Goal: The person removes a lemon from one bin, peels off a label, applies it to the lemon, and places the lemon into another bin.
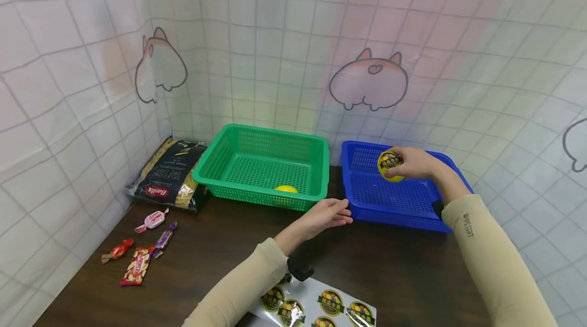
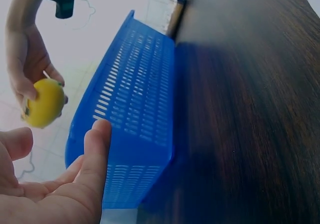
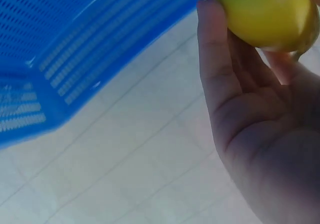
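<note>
My right hand [image 1: 411, 162] holds a yellow lemon [image 1: 384, 170] above the blue basket [image 1: 394, 219], fingers and thumb around it. A round black-and-gold sticker [image 1: 391, 160] shows on the lemon's side. In the right wrist view the lemon [image 3: 270, 13] has a greenish patch. By the blue basket's near left corner is my left hand [image 1: 323, 214], its fingers loosely extended and holding nothing; whether a fingertip touches the basket I cannot tell. Another yellow fruit [image 1: 286, 189] lies inside the green basket [image 1: 257, 200], partly hidden by the near wall.
A sheet of round stickers [image 1: 316, 302] lies at the front, partly under my left forearm. Left of the green basket is a dark Barilla pasta bag [image 1: 169, 171]. Several wrapped sweets, including a red packet [image 1: 137, 266], lie on the dark table [image 1: 206, 255]. A gridded curtain [image 1: 275, 52] stands behind.
</note>
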A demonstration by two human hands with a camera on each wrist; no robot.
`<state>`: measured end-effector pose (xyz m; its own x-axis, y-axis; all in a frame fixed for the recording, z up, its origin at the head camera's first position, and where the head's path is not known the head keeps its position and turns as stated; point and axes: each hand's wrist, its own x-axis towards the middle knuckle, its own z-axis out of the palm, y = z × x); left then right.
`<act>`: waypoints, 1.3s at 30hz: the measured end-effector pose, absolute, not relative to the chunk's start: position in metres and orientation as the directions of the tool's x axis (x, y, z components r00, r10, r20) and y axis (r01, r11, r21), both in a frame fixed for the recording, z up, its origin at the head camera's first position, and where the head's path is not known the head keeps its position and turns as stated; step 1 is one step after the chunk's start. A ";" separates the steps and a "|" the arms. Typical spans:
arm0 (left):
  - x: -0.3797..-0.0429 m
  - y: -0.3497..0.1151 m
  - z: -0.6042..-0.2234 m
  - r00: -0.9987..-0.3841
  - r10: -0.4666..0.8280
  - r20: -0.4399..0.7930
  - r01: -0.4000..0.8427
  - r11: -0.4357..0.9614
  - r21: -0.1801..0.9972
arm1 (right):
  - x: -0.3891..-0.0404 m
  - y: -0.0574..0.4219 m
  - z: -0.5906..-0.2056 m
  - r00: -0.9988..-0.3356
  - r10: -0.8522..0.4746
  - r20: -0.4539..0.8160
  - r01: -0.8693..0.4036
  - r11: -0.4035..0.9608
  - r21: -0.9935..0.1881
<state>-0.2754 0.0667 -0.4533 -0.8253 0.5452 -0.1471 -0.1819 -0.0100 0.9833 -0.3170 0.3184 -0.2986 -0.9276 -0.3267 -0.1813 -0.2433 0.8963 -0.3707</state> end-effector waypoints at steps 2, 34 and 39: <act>-0.277 0.069 -0.453 -0.829 0.540 -0.150 -0.190 -0.019 0.982 | -0.326 0.324 -0.299 -0.923 -0.325 -0.208 -0.237 0.904 -0.356; -0.282 0.093 -0.463 -0.870 0.463 -0.169 -0.250 -0.120 0.961 | -0.394 0.333 -0.371 -0.919 -0.143 -0.368 -0.012 0.942 -0.336; -0.281 0.093 -0.463 -0.876 0.456 -0.158 -0.235 -0.115 0.965 | -0.393 0.327 -0.380 -0.916 -0.108 -0.387 0.018 0.952 -0.307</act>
